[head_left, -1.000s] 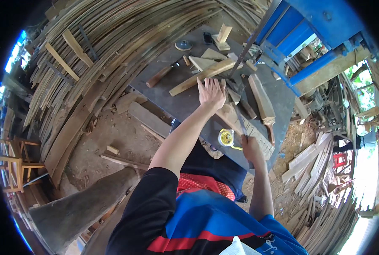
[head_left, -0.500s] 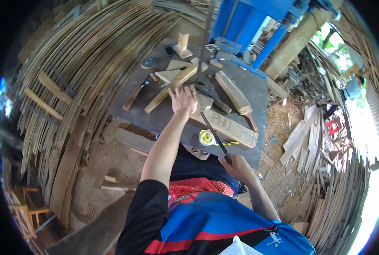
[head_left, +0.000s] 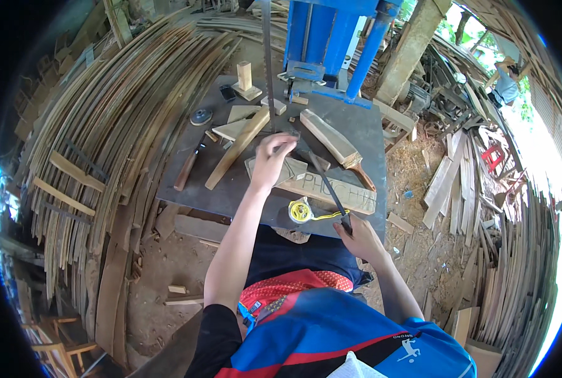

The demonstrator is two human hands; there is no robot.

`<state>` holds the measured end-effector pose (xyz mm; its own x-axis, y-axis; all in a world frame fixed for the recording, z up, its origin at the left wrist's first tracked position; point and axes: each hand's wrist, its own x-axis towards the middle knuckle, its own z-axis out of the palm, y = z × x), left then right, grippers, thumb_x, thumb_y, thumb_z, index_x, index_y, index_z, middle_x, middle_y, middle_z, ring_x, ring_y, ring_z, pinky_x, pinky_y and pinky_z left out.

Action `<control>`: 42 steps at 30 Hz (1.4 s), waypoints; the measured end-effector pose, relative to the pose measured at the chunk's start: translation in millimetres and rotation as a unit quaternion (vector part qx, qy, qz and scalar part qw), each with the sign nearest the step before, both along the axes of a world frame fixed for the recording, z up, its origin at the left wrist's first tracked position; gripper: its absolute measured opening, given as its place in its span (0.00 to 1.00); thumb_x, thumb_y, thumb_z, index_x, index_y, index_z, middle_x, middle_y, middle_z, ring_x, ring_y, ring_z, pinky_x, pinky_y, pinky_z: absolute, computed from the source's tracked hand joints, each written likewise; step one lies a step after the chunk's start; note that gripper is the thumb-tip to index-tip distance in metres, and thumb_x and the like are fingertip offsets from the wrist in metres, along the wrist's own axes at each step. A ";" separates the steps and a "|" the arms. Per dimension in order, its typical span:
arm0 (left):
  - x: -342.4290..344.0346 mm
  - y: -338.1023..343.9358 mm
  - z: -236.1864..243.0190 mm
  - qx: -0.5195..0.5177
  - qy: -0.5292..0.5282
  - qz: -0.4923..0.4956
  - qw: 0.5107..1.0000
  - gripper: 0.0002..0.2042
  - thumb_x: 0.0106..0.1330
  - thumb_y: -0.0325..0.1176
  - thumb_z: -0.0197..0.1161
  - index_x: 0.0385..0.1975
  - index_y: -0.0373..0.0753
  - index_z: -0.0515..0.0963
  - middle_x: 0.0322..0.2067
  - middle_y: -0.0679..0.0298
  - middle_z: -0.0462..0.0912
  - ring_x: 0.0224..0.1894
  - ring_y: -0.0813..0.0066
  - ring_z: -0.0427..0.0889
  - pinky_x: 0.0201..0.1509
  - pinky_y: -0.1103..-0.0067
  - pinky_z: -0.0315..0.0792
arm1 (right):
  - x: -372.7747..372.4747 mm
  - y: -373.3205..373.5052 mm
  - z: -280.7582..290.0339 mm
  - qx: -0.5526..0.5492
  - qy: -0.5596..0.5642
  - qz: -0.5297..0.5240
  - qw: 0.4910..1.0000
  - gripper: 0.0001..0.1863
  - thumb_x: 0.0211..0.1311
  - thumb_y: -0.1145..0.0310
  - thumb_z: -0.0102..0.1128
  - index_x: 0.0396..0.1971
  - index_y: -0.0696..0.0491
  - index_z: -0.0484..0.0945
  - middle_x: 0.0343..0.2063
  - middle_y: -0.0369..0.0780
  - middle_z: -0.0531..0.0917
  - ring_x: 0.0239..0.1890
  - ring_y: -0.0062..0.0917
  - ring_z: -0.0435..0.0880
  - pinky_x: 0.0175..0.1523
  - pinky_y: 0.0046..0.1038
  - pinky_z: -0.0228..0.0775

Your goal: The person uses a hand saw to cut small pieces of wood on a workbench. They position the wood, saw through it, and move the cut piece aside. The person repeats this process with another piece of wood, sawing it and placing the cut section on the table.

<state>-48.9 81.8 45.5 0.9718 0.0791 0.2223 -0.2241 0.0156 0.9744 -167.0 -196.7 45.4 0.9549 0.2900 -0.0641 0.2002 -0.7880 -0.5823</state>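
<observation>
My right hand [head_left: 361,238] is wrapped round the black handle of a long, thin, dark file [head_left: 329,185], which slants away to the upper left. My left hand [head_left: 273,157] hovers by the file's far end with its fingers curled in. What they pinch, if anything, is too small to make out. Below that hand lies a flat wooden piece [head_left: 291,169] with drawn lines. A thick wooden block [head_left: 340,193] with hand lettering sits beside it, under the file. Nearer to me, a yellow tape measure [head_left: 300,211] has its tape partly out.
A vertical saw blade [head_left: 267,69] meets the dark worktable [head_left: 230,203] near a blue machine [head_left: 322,44]. On the table lie a long wooden bar [head_left: 240,146], a handled tool [head_left: 187,170], a disc [head_left: 201,117] and a large wooden brush-like piece [head_left: 331,138]. Boards [head_left: 136,94] line the left.
My left hand has lifted off the wood and moved to the file's far end, its fingers now curled. My right hand still grips the file. The whole view has shifted.
</observation>
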 end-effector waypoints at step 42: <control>-47.2 24.1 -48.5 0.571 0.115 0.168 0.795 0.35 0.69 0.59 0.54 0.69 0.41 0.65 0.68 0.53 0.67 0.72 0.53 0.60 0.76 0.52 0.48 | 21.7 28.4 -9.9 0.084 -0.026 0.036 0.995 0.13 0.74 0.63 0.49 0.42 0.59 0.69 0.27 0.58 0.81 0.34 0.58 0.80 0.39 0.54 0.69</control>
<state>-96.0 105.9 -3.1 0.9635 0.2183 0.1549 0.1589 -0.9323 0.3250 -145.3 -168.3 35.5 0.9319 0.3605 0.0408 0.2866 -0.6627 -0.6919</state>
